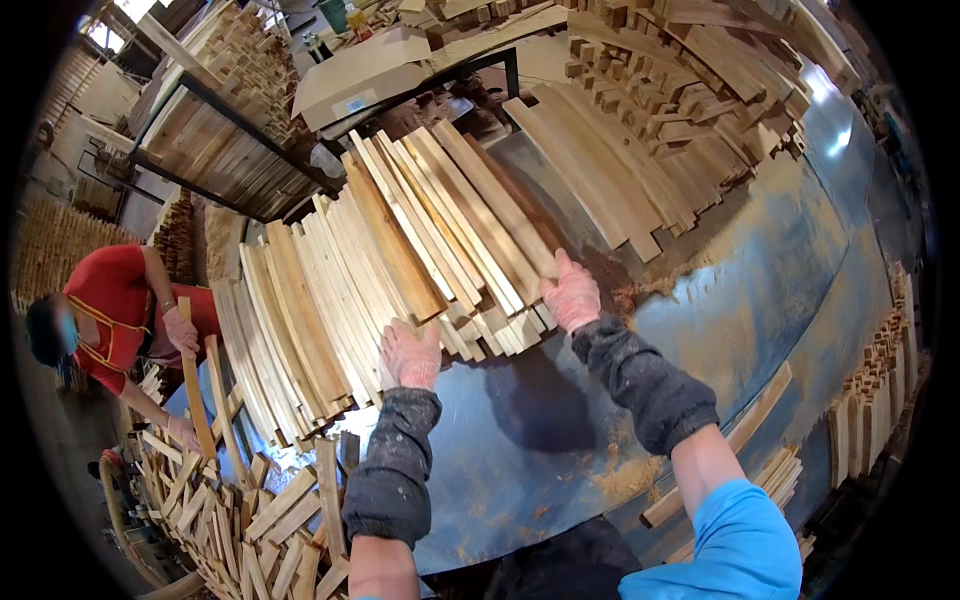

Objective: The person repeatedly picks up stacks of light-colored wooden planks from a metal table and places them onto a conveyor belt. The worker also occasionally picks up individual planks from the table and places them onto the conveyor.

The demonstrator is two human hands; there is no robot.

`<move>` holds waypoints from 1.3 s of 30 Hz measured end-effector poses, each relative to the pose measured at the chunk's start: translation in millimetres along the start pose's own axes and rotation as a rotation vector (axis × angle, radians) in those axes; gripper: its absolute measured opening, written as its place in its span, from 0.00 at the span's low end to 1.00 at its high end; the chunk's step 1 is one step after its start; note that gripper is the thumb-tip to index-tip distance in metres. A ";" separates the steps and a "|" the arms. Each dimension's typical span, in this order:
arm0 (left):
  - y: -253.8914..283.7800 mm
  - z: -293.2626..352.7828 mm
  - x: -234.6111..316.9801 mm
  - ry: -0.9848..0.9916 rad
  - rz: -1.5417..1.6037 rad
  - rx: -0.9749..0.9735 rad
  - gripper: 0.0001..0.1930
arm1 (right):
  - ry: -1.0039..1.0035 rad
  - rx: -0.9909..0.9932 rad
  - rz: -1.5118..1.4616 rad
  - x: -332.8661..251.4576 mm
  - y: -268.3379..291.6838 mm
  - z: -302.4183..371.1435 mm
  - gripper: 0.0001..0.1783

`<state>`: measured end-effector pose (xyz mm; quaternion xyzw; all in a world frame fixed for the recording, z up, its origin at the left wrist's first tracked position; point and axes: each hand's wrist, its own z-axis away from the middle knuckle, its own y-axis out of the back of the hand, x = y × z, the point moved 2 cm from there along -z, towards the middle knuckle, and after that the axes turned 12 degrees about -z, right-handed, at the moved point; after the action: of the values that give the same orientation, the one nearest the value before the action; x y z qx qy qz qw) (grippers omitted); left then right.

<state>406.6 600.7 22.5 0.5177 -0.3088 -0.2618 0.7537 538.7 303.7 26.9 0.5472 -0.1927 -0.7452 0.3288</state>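
A row of pale wooden slats [345, 270] lies side by side on the metal table, partly in a second layer at its right end. My left hand [411, 356], in a pinkish glove, rests against the near ends of the slats, its fingers stretched out over them. At the right edge of the row, my right hand [572, 293], in a matching glove, grips the near end of the outermost slat [490, 205]. Its fingertips are partly hidden by the wood. Dark dusty sleeve covers wrap both my forearms.
Blue-grey metal table [700, 330] carries sawdust. A co-worker in red [110, 290] holds a slat [195, 380] at the left, above a heap of loose wood pieces [260, 530]. More boards [590, 160] lie at the far right. A cardboard box [365, 75] stands behind.
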 end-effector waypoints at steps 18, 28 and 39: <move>0.0 -36.5 49.4 0.114 0.829 0.091 0.34 | 0.047 -0.193 -0.450 -9.2 8.9 -11.8 0.28; -0.9 -38.1 59.0 0.004 0.866 -0.122 0.38 | 0.014 -0.420 -0.566 -5.5 -27.3 -35.8 0.31; -3.6 -53.3 48.1 0.002 0.502 -0.119 0.42 | 0.140 -0.238 -0.083 -76.8 -44.1 -48.1 0.27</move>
<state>477.9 598.2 14.0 0.3800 -0.4108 -0.0837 0.8245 585.9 392.3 35.5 0.5626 -0.0565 -0.7356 0.3730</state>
